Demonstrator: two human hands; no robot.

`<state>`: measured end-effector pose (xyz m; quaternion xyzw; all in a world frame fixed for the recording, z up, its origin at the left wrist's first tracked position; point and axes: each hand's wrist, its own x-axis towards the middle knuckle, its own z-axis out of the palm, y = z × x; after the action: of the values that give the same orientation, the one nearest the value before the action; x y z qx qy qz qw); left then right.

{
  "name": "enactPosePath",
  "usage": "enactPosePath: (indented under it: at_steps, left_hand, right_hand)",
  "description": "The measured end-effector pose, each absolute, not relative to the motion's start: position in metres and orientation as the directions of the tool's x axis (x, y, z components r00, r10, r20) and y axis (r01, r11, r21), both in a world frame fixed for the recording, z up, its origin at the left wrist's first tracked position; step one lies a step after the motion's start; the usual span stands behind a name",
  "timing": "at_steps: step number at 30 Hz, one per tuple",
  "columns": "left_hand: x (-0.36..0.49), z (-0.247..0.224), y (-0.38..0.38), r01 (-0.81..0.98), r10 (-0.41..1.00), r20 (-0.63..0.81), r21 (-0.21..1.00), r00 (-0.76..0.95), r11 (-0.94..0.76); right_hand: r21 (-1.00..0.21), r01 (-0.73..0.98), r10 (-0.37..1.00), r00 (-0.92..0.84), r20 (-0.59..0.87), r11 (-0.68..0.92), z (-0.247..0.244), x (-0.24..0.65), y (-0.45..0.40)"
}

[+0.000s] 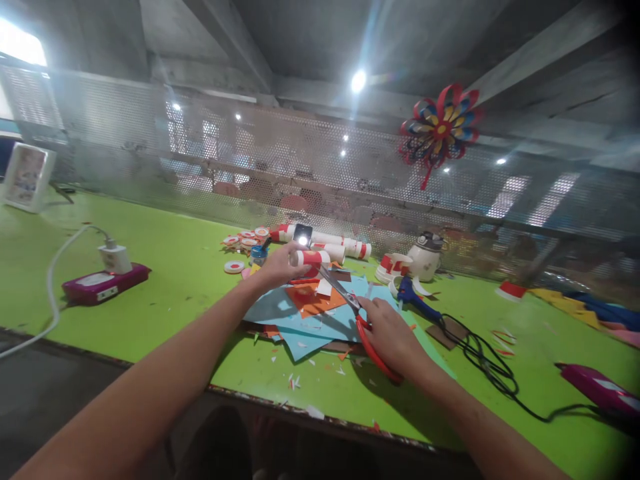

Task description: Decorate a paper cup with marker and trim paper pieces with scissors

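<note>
My left hand [284, 265] is closed around a red-and-white paper cup [316, 257], held on its side above the pile of paper. In my right hand [393, 331] is a pair of scissors [341, 287] with red handles. Their blades point up and left, with the tips at the cup; I cannot tell whether they are cutting into it. Beneath both hands lie light blue paper sheets [270, 310] and an orange sheet [307, 305], with small paper scraps scattered about.
A blue glue gun [415, 300] with a black cord lies on the right, near cut cups [393, 267] and a white jug [425, 257]. Behind my left hand are a phone [303, 235] and white tubes [357, 249]. Purple power strips [105, 283] sit at both sides.
</note>
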<state>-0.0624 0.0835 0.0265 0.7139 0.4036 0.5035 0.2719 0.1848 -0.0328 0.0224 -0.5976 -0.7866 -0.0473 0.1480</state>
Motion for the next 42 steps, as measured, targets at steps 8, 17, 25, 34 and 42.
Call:
enactPosePath:
  at_steps: [8, 17, 25, 34, 42]
  left_hand:
    - [-0.054, 0.023, 0.078, 0.266, 0.816, 0.522, 0.773, 0.249, -0.576]
    - [-0.044, 0.024, 0.072, 0.310, 0.813, 0.541, 0.752, 0.215, -0.582]
    - [-0.037, 0.029, 0.062, 0.256, 0.812, 0.560, 0.771, 0.165, -0.584]
    - [-0.041, 0.037, 0.051, 0.102, 0.820, 0.531, 0.822, 0.214, -0.560]
    - [-0.037, 0.039, 0.047, 0.085, 0.814, 0.551, 0.816, 0.183, -0.572]
  right_hand:
    - [0.047, 0.956, 0.888, -0.287, 0.359, 0.290, 0.021, 0.181, -0.037]
    - [0.068, 0.955, 0.869, -0.291, 0.400, 0.288, 0.015, 0.182, -0.034]
    - [0.023, 0.955, 0.881, -0.281, 0.380, 0.294, 0.022, 0.184, -0.039]
    - [-0.006, 0.961, 0.885, -0.251, 0.392, 0.275, 0.026, 0.180, -0.045]
    - [-0.067, 0.945, 0.867, -0.263, 0.424, 0.320, 0.024, 0.185, -0.043]
